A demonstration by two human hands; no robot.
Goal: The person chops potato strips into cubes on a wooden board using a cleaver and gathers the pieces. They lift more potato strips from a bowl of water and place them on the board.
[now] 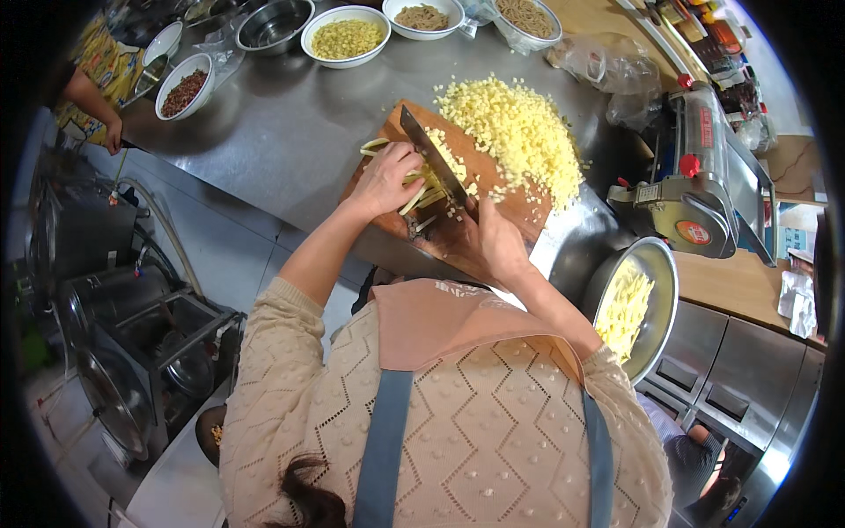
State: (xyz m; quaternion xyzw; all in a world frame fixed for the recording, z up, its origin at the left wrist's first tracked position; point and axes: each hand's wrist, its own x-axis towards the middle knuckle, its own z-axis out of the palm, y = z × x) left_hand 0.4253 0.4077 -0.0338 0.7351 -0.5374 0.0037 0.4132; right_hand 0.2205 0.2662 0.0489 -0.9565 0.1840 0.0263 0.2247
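Note:
My left hand [391, 177] presses down on a bundle of pale yellow vegetable strips [426, 191], with strip ends poking out past the fingers. In my right hand [496, 236] is the handle of a cleaver [432, 155], its broad blade standing beside the bundle, close to my left fingertips. Both work over a wooden cutting board [515, 228], set at an angle on the steel table. Small diced cubes lie along the blade's far side. A large heap of the same pale cubes [521, 135] covers the board's far right part and spills onto the table.
A steel bowl of strips [624, 310] stands at my right, below a pasta-rolling machine [693, 178]. Along the back of the steel table [264, 145] are several bowls, including one of chopped yellow pieces [346, 38] and one of dark red bits [185, 94]. Another person's hand [113, 134] shows at left.

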